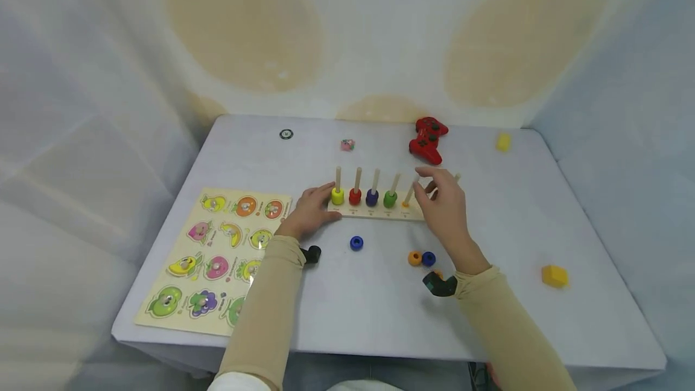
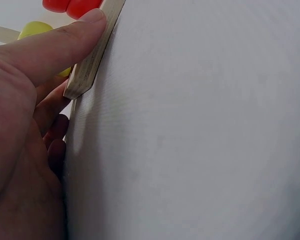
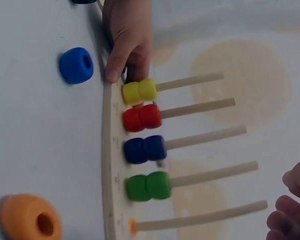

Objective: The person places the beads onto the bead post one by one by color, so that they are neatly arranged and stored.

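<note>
A wooden peg board (image 1: 369, 212) stands mid-table with upright pegs. Two beads each sit on the first pegs: yellow beads (image 3: 140, 91), red beads (image 3: 142, 118), dark blue beads (image 3: 145, 149) and green beads (image 3: 148, 186). The fifth peg (image 3: 205, 218) shows just an orange mark at its foot. My left hand (image 1: 312, 211) grips the board's left end, thumb along the front edge (image 2: 90, 60). Beside the top of the fifth peg is my right hand (image 1: 446, 207), thumb and index finger apart with nothing visible between them; its other fingers are bent.
Loose on the table lie a blue bead (image 1: 356, 243), an orange bead (image 1: 415, 257) and another blue bead (image 1: 429, 259). A fruit puzzle board (image 1: 212, 270) is at left. Behind stand a red game controller (image 1: 428, 140) and a small pink toy (image 1: 347, 145). Right: a yellow block (image 1: 554, 276).
</note>
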Action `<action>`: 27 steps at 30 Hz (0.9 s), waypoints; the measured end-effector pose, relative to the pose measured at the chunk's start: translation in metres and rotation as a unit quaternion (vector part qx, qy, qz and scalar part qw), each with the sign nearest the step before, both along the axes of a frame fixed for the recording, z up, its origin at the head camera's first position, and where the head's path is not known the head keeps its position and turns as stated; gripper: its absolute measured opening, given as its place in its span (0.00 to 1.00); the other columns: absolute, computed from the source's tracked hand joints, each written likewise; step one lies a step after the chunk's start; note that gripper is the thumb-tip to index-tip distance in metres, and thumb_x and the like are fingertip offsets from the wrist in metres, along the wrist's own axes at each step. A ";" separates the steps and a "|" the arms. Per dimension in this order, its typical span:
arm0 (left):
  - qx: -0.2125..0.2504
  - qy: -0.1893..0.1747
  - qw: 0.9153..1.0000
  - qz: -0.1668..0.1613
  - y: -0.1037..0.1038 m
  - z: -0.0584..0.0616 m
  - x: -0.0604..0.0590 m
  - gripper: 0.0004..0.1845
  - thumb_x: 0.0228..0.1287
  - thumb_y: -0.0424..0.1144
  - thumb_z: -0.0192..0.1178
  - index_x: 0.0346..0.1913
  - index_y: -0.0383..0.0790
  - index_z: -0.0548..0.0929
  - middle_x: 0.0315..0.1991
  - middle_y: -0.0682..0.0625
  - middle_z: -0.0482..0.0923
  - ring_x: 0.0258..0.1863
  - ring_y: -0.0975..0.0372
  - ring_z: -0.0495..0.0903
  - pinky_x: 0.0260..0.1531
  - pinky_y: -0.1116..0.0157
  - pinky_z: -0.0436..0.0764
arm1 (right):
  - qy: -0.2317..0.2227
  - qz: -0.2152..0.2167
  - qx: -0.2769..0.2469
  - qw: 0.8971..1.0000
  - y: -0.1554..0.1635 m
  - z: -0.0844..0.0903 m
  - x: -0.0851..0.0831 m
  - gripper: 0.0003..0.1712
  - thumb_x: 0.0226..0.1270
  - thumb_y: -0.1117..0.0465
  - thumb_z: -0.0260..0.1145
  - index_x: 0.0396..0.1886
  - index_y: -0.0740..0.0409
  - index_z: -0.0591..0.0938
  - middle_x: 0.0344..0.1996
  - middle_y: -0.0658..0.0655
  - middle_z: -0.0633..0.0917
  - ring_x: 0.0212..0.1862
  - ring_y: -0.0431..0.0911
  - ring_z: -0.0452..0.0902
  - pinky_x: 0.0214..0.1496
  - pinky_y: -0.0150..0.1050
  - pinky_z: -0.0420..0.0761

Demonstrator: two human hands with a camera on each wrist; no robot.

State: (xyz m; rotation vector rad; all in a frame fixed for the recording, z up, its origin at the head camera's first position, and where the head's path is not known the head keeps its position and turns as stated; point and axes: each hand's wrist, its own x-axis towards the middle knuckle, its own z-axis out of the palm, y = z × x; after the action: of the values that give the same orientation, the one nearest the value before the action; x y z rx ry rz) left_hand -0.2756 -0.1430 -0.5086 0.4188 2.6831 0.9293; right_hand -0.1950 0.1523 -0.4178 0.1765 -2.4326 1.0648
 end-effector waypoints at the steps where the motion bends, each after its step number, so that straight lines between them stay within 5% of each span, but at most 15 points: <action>1: -0.003 0.003 1.000 0.000 -0.001 0.001 -0.001 0.43 0.65 0.52 0.68 0.80 0.53 0.62 0.82 0.59 0.53 0.82 0.48 0.48 0.80 0.43 0.52 | -0.007 0.001 0.004 1.000 0.004 -0.002 0.004 0.17 0.70 0.65 0.68 0.58 0.59 0.83 0.51 0.60 0.86 0.38 0.49 0.78 0.33 0.30 0.70; 5: -0.006 0.010 1.000 -0.001 -0.004 0.008 -0.004 0.43 0.65 0.52 0.68 0.80 0.51 0.62 0.83 0.59 0.53 0.81 0.48 0.48 0.80 0.44 0.52 | -0.071 0.018 0.041 0.996 0.018 -0.024 0.022 0.18 0.71 0.62 0.68 0.59 0.58 0.82 0.52 0.60 0.86 0.41 0.51 0.77 0.36 0.35 0.74; 8: -0.002 0.006 1.000 -0.002 -0.004 0.012 -0.004 0.43 0.66 0.51 0.68 0.80 0.51 0.62 0.83 0.58 0.53 0.81 0.48 0.48 0.81 0.44 0.51 | -0.132 0.054 0.090 0.986 0.027 -0.049 0.037 0.22 0.70 0.58 0.70 0.62 0.56 0.81 0.57 0.60 0.84 0.50 0.54 0.78 0.48 0.47 0.80; 11: -0.002 0.000 1.000 -0.004 -0.004 0.013 -0.003 0.43 0.66 0.51 0.68 0.80 0.51 0.61 0.83 0.58 0.52 0.82 0.48 0.47 0.81 0.44 0.50 | -0.169 0.087 0.135 0.972 0.032 -0.075 0.052 0.27 0.67 0.54 0.72 0.63 0.54 0.80 0.62 0.60 0.82 0.61 0.59 0.75 0.61 0.58 0.76; 14: -0.003 -0.002 1.000 -0.004 -0.003 0.012 -0.003 0.43 0.66 0.51 0.68 0.80 0.51 0.61 0.83 0.58 0.52 0.82 0.48 0.47 0.81 0.44 0.50 | -0.179 0.099 0.142 0.968 0.035 -0.092 0.064 0.29 0.63 0.52 0.75 0.63 0.53 0.81 0.63 0.60 0.81 0.64 0.60 0.72 0.63 0.62 0.72; 27: 0.015 -0.027 0.999 0.021 0.001 0.003 0.001 0.43 0.65 0.52 0.68 0.80 0.55 0.61 0.82 0.61 0.52 0.82 0.51 0.46 0.81 0.44 0.50 | -0.182 0.072 0.110 0.974 0.031 -0.098 0.072 0.19 0.64 0.56 0.74 0.52 0.54 0.84 0.58 0.58 0.82 0.65 0.58 0.71 0.67 0.62 0.69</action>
State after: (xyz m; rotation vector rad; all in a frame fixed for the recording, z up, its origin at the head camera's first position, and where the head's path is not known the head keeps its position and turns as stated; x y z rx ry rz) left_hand -0.2743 -0.1415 -0.5057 0.3391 2.6408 0.9800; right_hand -0.1234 0.1835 -0.5161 0.2529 -2.9090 0.9534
